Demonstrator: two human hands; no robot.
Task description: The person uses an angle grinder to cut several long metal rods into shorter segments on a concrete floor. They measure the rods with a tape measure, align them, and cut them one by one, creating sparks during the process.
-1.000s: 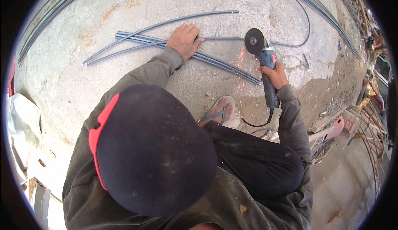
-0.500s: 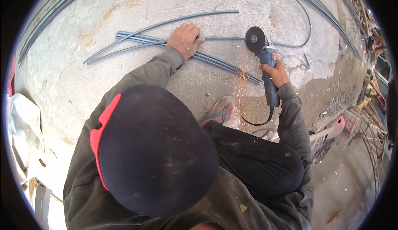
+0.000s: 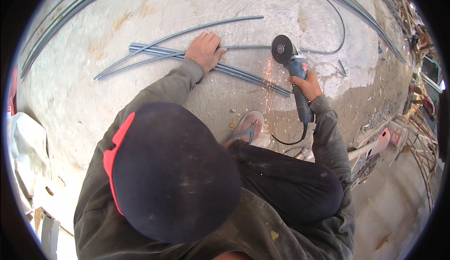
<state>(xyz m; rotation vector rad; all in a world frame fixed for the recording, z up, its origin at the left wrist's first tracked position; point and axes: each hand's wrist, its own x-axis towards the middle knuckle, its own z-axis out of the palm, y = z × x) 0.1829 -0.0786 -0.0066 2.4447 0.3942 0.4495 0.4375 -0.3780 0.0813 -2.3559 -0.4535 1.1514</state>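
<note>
My left hand (image 3: 205,52) is closed on a ribbed steel bar (image 3: 248,47), pressing it down over other bars on the concrete. Below it, a crossed bundle of cut bars (image 3: 255,78) runs down to the right, and a further bar (image 3: 206,26) curves past beyond my fingers. My right hand (image 3: 308,86) is wrapped round the body of an angle grinder (image 3: 303,108). Its dark cutting disc (image 3: 281,49) stands at the held bar, which also shows on the disc's right side. Orange sparks (image 3: 269,75) stream from there toward my sandalled foot (image 3: 252,125).
Long bars lie in bundles at the far left (image 3: 70,18) and far right (image 3: 356,11). A short offcut (image 3: 342,67) rests right of the grinder. The grinder's cord (image 3: 287,143) loops near my knee. A pink-handled saw (image 3: 377,144) and scrap wood sit at the right.
The whole view has shifted slightly. Both hands keep their grip, the disc stays at the bar, and the sparks continue in a changed, narrower spray.
</note>
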